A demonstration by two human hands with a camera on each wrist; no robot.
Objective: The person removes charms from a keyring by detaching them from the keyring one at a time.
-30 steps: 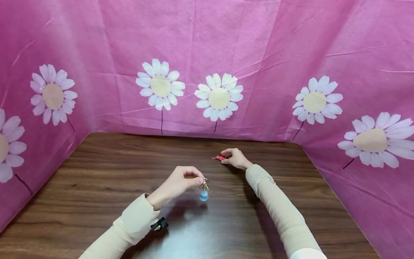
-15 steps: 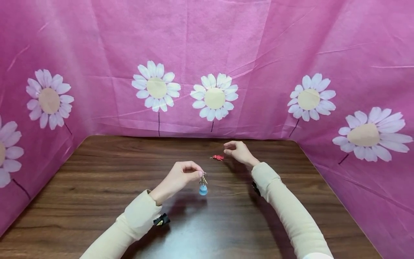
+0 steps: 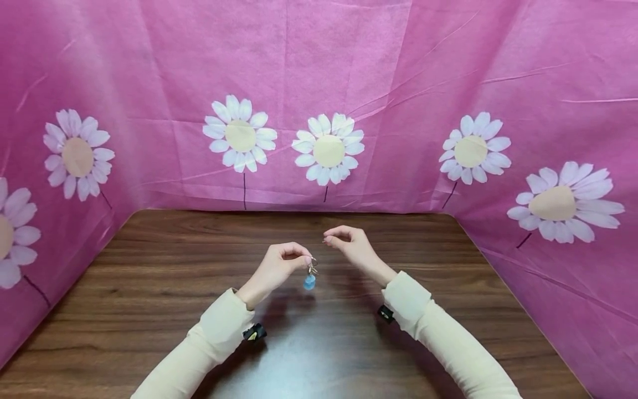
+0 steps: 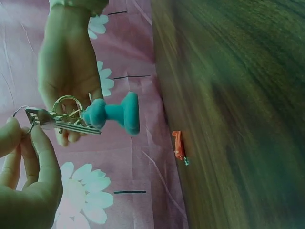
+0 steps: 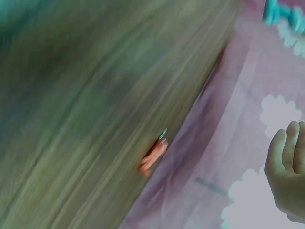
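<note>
Right hand (image 3: 351,244) has let go of the small red clip-like piece (image 4: 178,145), now lying far on the dark wood worktop (image 3: 149,288), and moved in, fingers loosely curled, empty. Left hand (image 3: 279,266) pinches the metal key bunch with blue rubber charm (image 3: 310,277) (held mid-air, centre).

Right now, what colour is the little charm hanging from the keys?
The charm is light blue, clearest in the left wrist view.
</note>
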